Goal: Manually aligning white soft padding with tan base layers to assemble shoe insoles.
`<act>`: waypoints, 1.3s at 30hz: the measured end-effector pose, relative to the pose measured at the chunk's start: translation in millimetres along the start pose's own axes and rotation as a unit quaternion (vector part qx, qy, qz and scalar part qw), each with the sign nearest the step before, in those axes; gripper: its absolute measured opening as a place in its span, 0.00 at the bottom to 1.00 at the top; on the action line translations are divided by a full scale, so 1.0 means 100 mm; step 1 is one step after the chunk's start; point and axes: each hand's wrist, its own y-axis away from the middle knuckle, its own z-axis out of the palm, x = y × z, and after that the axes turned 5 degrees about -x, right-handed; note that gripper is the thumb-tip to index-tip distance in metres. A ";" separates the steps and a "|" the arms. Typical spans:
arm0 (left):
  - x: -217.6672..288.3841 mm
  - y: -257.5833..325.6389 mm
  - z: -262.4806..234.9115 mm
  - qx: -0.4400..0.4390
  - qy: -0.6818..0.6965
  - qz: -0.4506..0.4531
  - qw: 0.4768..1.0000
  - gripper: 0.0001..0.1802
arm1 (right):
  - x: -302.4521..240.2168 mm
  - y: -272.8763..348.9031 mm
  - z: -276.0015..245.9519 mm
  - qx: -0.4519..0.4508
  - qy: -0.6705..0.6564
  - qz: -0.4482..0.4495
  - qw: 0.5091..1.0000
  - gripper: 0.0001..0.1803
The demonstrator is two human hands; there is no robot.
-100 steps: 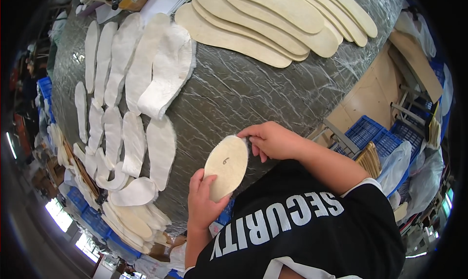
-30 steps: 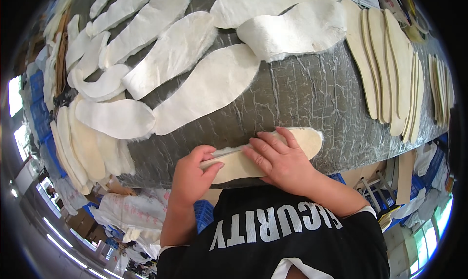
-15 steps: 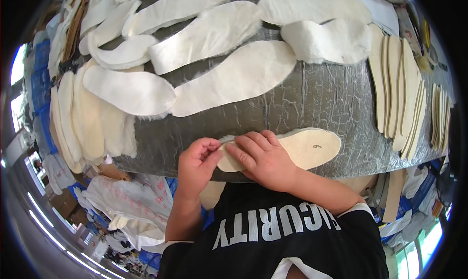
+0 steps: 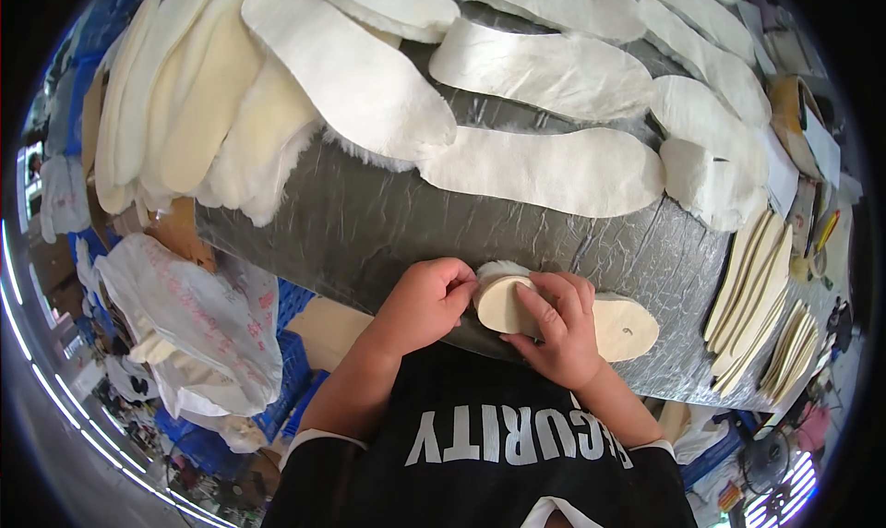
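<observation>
A beige insole [image 4: 628,329] with white fleece under it lies at the table's near edge, its left end bent upward. My right hand [image 4: 565,332] is closed around its middle, thumb and fingers pressing on the beige face. At the raised left end, my left hand [image 4: 426,305] has thumb and forefinger pinched together against the fleecy rim. What lies exactly between those fingertips is hidden. A small tuft of white fleece [image 4: 503,270] shows along the far side of the bent end.
White fleece-backed insoles [image 4: 554,168] spread across the far side of the dark table [image 4: 369,223]. More insoles overlap in a pile [image 4: 212,113] at the left. Rows of thin beige insoles [image 4: 752,293] lie at the right. A white plastic bag [image 4: 198,316] sits below the left edge.
The insole's left end, flat before, is now bent up. My right hand has shifted its grip, and my left hand stays pinched at that end. The view has turned toward the left.
</observation>
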 end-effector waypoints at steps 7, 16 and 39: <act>-0.16 -0.04 0.04 -0.015 -0.016 0.200 0.980 0.02 | -0.01 0.01 -0.02 0.005 -0.010 0.014 1.000 0.40; 0.01 -0.01 0.01 -0.064 0.010 0.149 0.987 0.01 | 0.07 0.06 0.04 0.034 0.001 -0.010 0.999 0.40; 0.34 0.12 0.31 0.157 -0.248 0.218 0.931 0.06 | 0.14 -0.56 -0.25 -0.093 -0.290 0.078 0.949 0.09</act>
